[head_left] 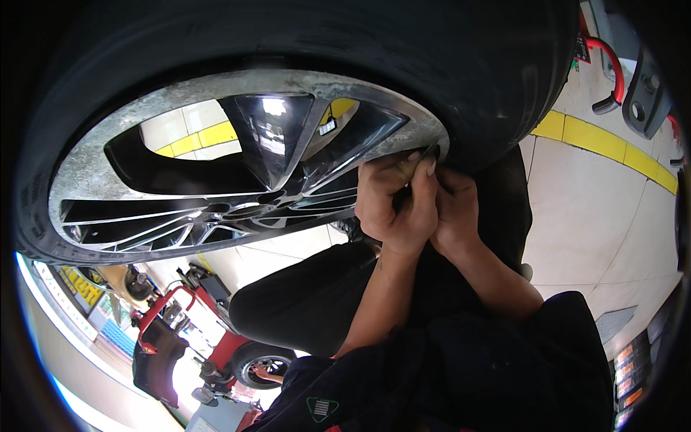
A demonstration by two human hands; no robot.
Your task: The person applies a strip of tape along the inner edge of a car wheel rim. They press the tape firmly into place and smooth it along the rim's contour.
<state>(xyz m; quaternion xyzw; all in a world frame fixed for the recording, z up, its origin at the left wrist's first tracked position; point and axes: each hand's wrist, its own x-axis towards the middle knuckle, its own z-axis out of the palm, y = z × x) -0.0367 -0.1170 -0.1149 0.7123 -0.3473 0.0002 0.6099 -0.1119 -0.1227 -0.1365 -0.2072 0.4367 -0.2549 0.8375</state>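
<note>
A large black tire (497, 79) fills the upper part of the view, mounted on a scuffed silver alloy wheel (93, 162) with several spokes. At the wheel's right edge, where rim and tire meet, both of my hands work close together. My left hand (392, 198) is closed, its thumb and fingertips pinched at the rim. Just behind it, my right hand (458, 212) is also closed, with its fingers curled and partly hidden by the left. Something small and dark shows at the fingertips, too small to name.
Beyond the wheel runs a yellow floor stripe (604, 140) on pale tiles. A red hooked bar (615, 68) and a dark metal bracket (643, 93) stand at the upper right. At lower left, another person's hand (268, 375) is by a second wheel (248, 363) near a red machine (216, 345).
</note>
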